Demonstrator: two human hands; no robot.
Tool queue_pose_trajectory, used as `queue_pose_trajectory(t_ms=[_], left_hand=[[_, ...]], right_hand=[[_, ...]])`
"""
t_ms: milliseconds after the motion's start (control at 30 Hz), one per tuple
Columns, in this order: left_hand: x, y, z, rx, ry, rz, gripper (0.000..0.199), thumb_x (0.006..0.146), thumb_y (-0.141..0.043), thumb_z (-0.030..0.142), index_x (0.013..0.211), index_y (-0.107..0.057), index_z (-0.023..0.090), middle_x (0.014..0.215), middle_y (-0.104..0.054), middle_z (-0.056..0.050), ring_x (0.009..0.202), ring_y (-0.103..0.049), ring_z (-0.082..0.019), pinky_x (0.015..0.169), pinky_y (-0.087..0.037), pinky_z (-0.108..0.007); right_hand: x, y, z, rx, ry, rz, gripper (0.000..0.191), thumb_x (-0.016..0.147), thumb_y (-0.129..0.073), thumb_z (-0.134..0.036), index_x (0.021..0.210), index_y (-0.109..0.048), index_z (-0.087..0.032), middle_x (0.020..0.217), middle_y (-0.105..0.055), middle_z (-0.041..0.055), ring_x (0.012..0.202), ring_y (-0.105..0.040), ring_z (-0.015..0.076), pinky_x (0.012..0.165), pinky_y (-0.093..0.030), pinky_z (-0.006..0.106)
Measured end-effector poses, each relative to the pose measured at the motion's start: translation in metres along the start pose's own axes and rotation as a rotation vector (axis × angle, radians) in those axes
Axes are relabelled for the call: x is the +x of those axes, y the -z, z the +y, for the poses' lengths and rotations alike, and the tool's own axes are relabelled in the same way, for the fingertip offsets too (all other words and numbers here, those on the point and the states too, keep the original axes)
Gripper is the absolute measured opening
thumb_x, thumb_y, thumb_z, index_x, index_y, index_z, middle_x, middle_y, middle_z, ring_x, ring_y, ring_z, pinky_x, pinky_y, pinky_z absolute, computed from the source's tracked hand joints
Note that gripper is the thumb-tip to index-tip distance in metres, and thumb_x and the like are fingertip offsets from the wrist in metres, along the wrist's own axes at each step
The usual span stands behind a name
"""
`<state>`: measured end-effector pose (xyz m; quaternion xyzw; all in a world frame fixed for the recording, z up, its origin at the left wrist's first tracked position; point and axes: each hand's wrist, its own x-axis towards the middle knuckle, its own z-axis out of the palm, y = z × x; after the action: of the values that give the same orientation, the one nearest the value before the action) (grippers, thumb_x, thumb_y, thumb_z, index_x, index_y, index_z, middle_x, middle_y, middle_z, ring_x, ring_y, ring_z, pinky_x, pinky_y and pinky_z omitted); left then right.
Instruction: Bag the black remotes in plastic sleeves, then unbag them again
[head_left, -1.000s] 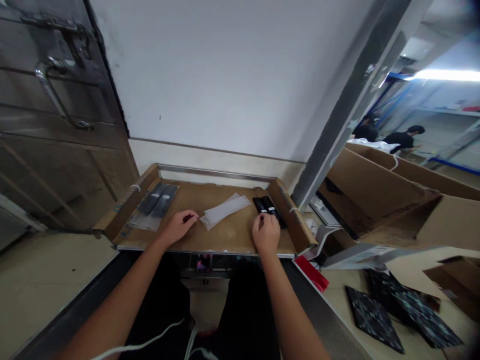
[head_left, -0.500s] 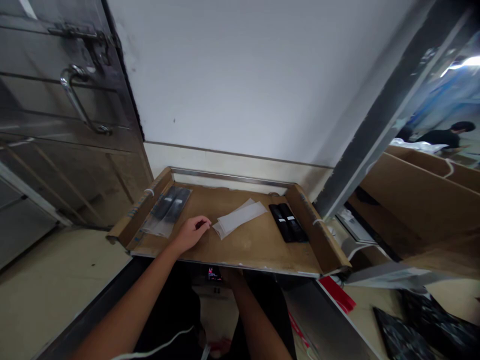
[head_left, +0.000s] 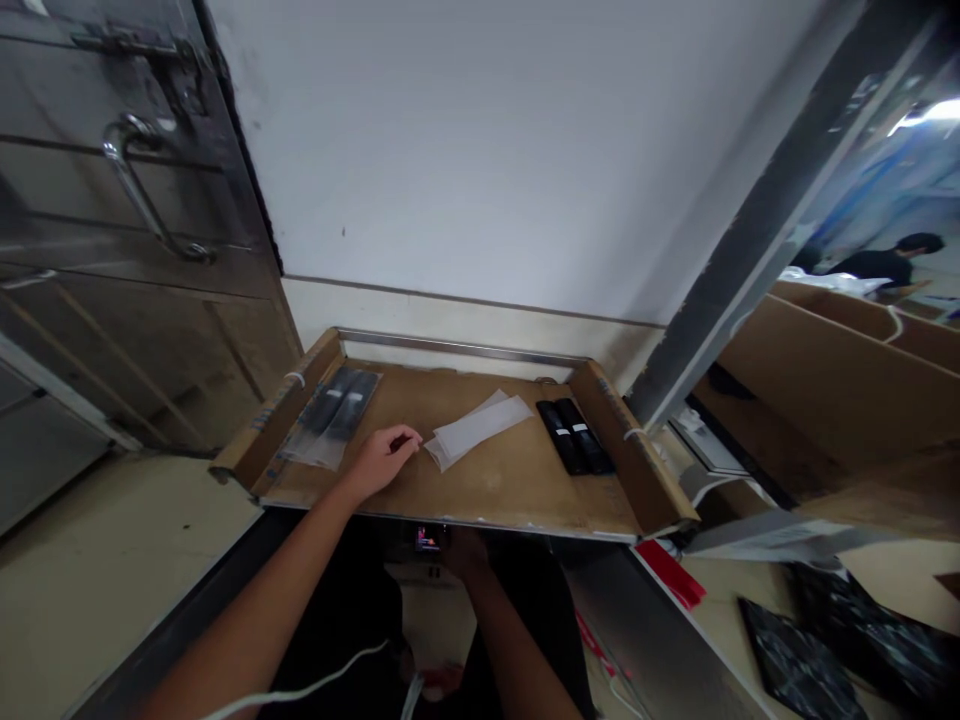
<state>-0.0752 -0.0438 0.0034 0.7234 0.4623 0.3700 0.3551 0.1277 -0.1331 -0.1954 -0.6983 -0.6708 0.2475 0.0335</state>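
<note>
My left hand (head_left: 384, 460) rests on the cardboard-lined tray (head_left: 480, 492), its fingers loosely curled together and nothing seen in them. Just right of its fingertips lie frosted plastic sleeves (head_left: 480, 425), partly overlapping. On the left side of the tray are two dark, flat items in clear sleeves (head_left: 334, 415) with small white labels. Two black pouch-like items (head_left: 574, 437), also labelled in white, lie at the right side. Below the tray's front edge, in shadow, my right hand (head_left: 465, 552) is closed on a phone (head_left: 429, 538) with a lit screen.
Raised cardboard sides (head_left: 637, 455) bound the tray, and a white wall (head_left: 465, 170) stands behind it. A metal door (head_left: 135, 200) is at left. Large cardboard boxes (head_left: 840, 380) stand at right, with a person (head_left: 885, 265) beyond. Black bags (head_left: 802, 650) lie on the floor.
The view has shifted slightly, so most of the scene sits a little higher. The phone's screen shows slightly more beneath the tray edge. My left hand stays in place on the tray.
</note>
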Motion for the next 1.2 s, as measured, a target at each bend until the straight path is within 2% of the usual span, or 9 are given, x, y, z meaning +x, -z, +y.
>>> queue_pose_trajectory(t_ms=[100,200,333,467,667,833,1033,1200], left_hand=[[0.000,0.000,0.000,0.001,-0.007,0.005,0.022,0.089,-0.055,0.034,0.091,-0.071,0.019,0.088,-0.073,-0.003,0.084,-0.065,-0.019,0.075,-0.047,-0.029],[0.001,0.000,-0.001,-0.009,-0.018,0.008,0.023,0.089,-0.055,0.035,0.091,-0.071,0.019,0.089,-0.073,-0.003,0.085,-0.065,-0.019,0.077,-0.047,-0.030],[0.001,0.000,-0.002,-0.018,-0.011,0.019,0.024,0.088,-0.055,0.038,0.089,-0.071,0.020,0.089,-0.074,-0.004,0.086,-0.066,-0.020,0.078,-0.048,-0.030],[0.002,0.000,-0.002,-0.024,-0.018,0.024,0.024,0.088,-0.055,0.038,0.086,-0.070,0.020,0.090,-0.074,-0.004,0.087,-0.066,-0.020,0.078,-0.049,-0.030],[0.001,0.001,-0.003,-0.018,-0.016,0.021,0.022,0.089,-0.055,0.036,0.089,-0.071,0.020,0.091,-0.074,-0.004,0.087,-0.066,-0.020,0.079,-0.048,-0.030],[0.002,0.000,-0.005,-0.030,-0.015,0.033,0.022,0.088,-0.056,0.036,0.088,-0.071,0.020,0.092,-0.074,-0.004,0.087,-0.066,-0.020,0.078,-0.048,-0.030],[0.002,0.000,-0.006,-0.034,-0.016,0.035,0.023,0.088,-0.055,0.037,0.088,-0.071,0.020,0.087,-0.073,-0.004,0.085,-0.066,-0.019,0.078,-0.048,-0.030],[0.001,0.002,-0.001,-0.030,-0.012,0.034,0.024,0.088,-0.055,0.037,0.087,-0.071,0.020,0.090,-0.074,-0.005,0.087,-0.066,-0.020,0.078,-0.048,-0.030]], right_hand=[[-0.008,-0.003,0.005,0.001,0.013,-0.020,0.041,0.095,-0.049,-0.027,0.134,-0.062,-0.021,0.124,-0.070,0.0148,0.117,-0.066,0.0282,0.099,-0.049,0.040],[-0.013,-0.005,0.006,-0.007,0.040,-0.036,0.048,0.093,-0.049,-0.020,0.140,-0.057,-0.026,0.118,-0.073,0.0119,0.110,-0.069,0.0271,0.094,-0.051,0.038],[-0.020,-0.007,0.006,-0.039,0.061,-0.053,0.059,0.088,-0.052,-0.014,0.146,-0.051,-0.023,0.118,-0.072,0.0153,0.111,-0.068,0.0308,0.095,-0.051,0.042],[-0.028,-0.007,0.006,-0.059,0.090,-0.052,0.057,0.088,-0.051,-0.015,0.145,-0.052,-0.022,0.122,-0.070,0.0147,0.116,-0.065,0.0306,0.100,-0.049,0.041],[-0.033,-0.010,0.007,-0.077,0.089,-0.068,0.054,0.091,-0.047,-0.016,0.144,-0.054,-0.022,0.118,-0.071,0.0170,0.112,-0.067,0.0317,0.098,-0.049,0.043],[-0.034,-0.014,0.010,-0.042,0.099,-0.024,0.050,0.094,-0.046,-0.019,0.143,-0.055,-0.022,0.121,-0.070,0.0171,0.117,-0.064,0.0319,0.102,-0.046,0.044],[-0.036,-0.007,0.009,0.024,0.075,-0.032,0.052,0.092,-0.047,-0.018,0.144,-0.055,-0.021,0.126,-0.068,0.0158,0.124,-0.060,0.0311,0.107,-0.044,0.042],[-0.038,-0.002,0.007,0.018,0.062,-0.022,0.052,0.093,-0.047,-0.021,0.144,-0.054,-0.020,0.125,-0.069,0.0155,0.121,-0.062,0.0306,0.107,-0.044,0.040]])
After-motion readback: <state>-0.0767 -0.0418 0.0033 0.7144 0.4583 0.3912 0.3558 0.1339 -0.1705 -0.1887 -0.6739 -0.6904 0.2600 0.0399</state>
